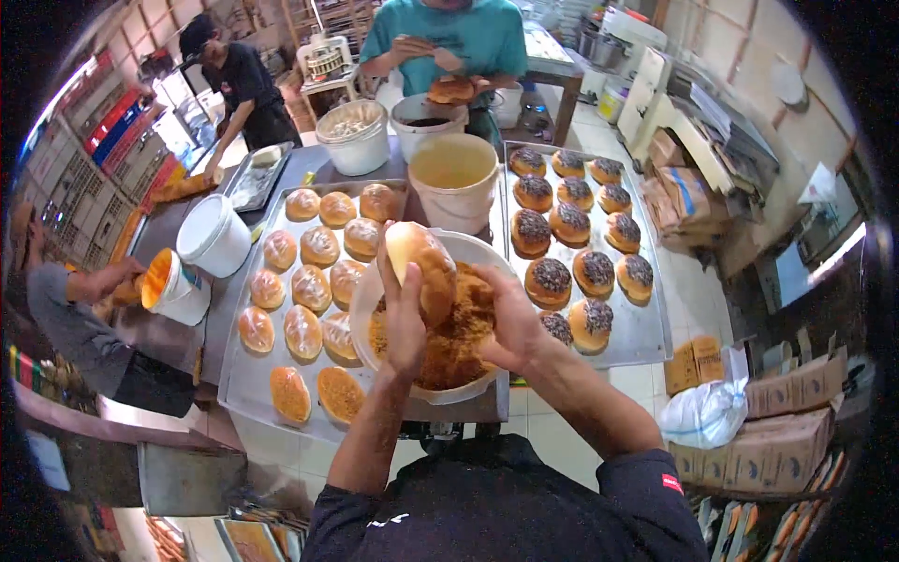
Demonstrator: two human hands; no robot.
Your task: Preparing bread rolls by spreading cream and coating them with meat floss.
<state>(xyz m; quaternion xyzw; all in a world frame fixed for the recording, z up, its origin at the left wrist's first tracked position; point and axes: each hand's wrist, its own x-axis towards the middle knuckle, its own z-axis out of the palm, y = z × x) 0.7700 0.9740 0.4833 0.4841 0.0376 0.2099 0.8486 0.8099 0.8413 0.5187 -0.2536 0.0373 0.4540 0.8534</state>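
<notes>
A golden bun stands tilted in my left hand, whose fingers and thumb grip its left side. Beneath it sits a wide pale plastic bowl of brown crumbly topping, looking like shredded meat floss. Over the right part of that bowl is my right hand, its fingers apart and pointing toward the bun; their tips partly blend with the topping. To the left, a metal tray carries rows of shiny glazed buns. Two buns coated in brown topping lie at its near edge.
On the right, another tray bears buns with dark sprinkles. Several buckets stand behind the bowl. Across the table a person in teal holds a bun and a flat tool. Two other people work at the left.
</notes>
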